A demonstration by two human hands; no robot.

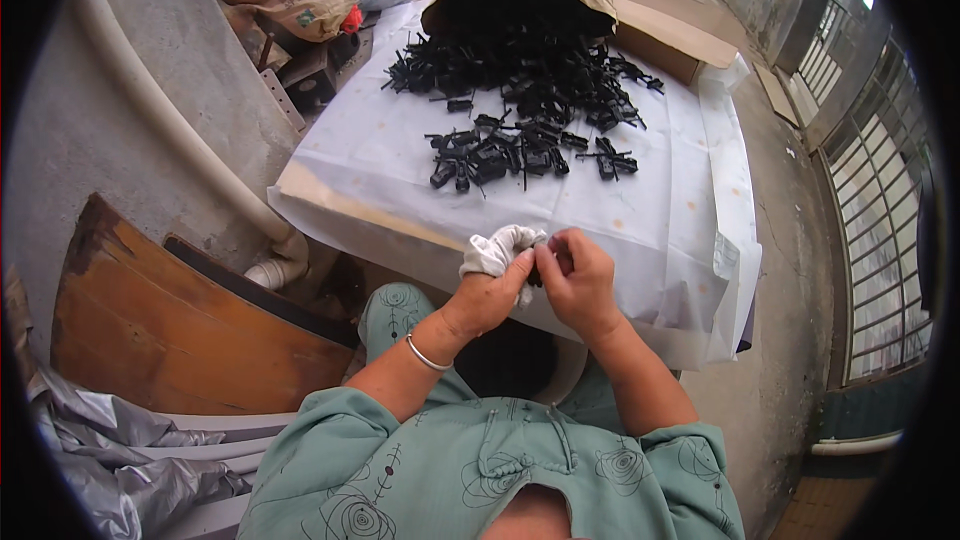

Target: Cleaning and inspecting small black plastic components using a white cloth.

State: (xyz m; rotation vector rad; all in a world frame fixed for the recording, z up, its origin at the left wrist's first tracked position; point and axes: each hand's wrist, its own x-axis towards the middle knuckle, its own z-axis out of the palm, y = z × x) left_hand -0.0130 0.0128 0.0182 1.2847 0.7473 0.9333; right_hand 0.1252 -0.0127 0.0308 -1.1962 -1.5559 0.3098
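White cloth [490, 252] is wrapped about the left hand [488, 298] in the head view, and its fingers are closed on this fabric. The right hand [582, 285] meets it from the other side, its fingers bent inward and the tips close together. Between the two hands, a small black piece [535, 278] shows only a little, low in the gap, above the near edge of the table [380, 223]. I cannot tell whether the right fingertips really grip it, because the hand covers the contact.

For good work here, I judge that the left hand should keep the piece steady through the cloth, while the right one uses only light fingertip force. The loose black parts [490, 152] farther on the white sheet [640, 230] have thin sticking-out stems, so a similar piece could probably bend or catch the fabric. It seems wise to keep the cloth's hanging end away from the fingertips, and to work over the sheet, so that a dropped piece is not lost.
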